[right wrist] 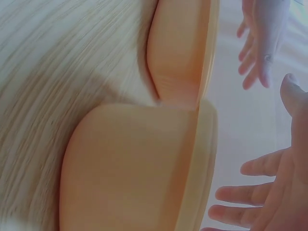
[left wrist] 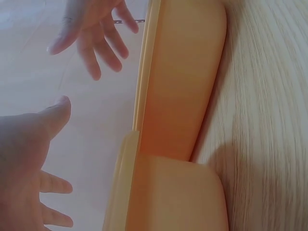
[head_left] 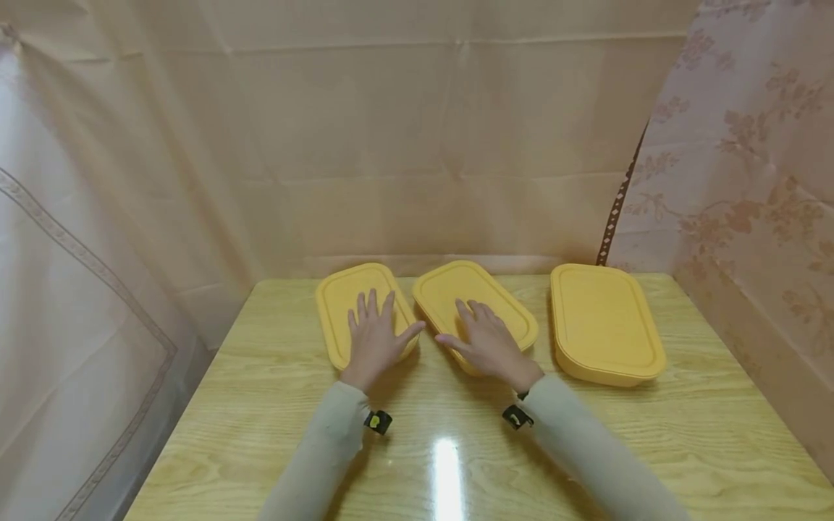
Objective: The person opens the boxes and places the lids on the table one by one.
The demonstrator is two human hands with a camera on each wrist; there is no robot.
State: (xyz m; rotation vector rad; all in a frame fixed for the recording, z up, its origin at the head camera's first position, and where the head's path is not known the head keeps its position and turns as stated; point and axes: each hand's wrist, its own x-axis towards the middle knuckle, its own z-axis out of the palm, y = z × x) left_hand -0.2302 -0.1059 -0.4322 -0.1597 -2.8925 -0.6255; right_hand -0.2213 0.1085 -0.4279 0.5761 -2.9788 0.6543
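Three yellow lidded boxes stand along the back of the table: a left box [head_left: 335, 318], a middle box [head_left: 436, 289] turned at an angle, and a right box [head_left: 606, 318]. My left hand [head_left: 376, 340] is over the left box with its fingers spread. Over the middle box is my right hand [head_left: 489, 344], fingers extended and thumb pointing left. Both wrist views show a gap between the hands and the lids, and neither hand holds anything. In the left wrist view, the near box's side wall [left wrist: 178, 192] and lid edge show beside the left hand [left wrist: 24, 159].
The wooden table [head_left: 260, 434] has a bright light reflection near its front. A beige curtain [head_left: 391, 145] hangs behind the boxes, with a patterned cloth [head_left: 749, 181] at the right and a pale one [head_left: 65, 289] at the left. Each wrist wears a small black device [head_left: 378, 421].
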